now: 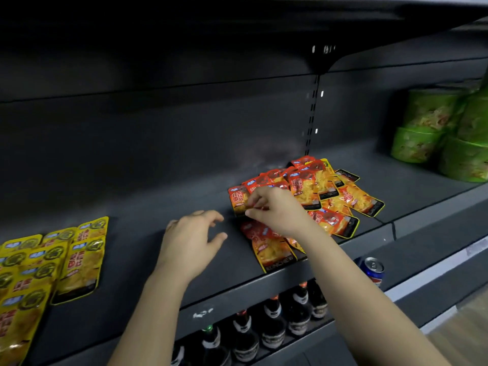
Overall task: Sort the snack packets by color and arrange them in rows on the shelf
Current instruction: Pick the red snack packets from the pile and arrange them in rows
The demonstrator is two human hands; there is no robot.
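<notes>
red snack packets (311,191) lie heaped on the shelf (148,207), well apart from the yellow packets (52,260) at left, the right hand (274,210) pinching one at the heap's edge and the left hand (190,241) hovering empty, fingers loose, so next likely means lifting it into a red row.

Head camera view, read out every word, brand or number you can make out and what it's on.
"KUNCHEW", roughly: black strip of the front red packet.
Other red packets and yellow packets: characters too blurred.
Bottle labels: blurred.
Blue can: no legible word.
</notes>
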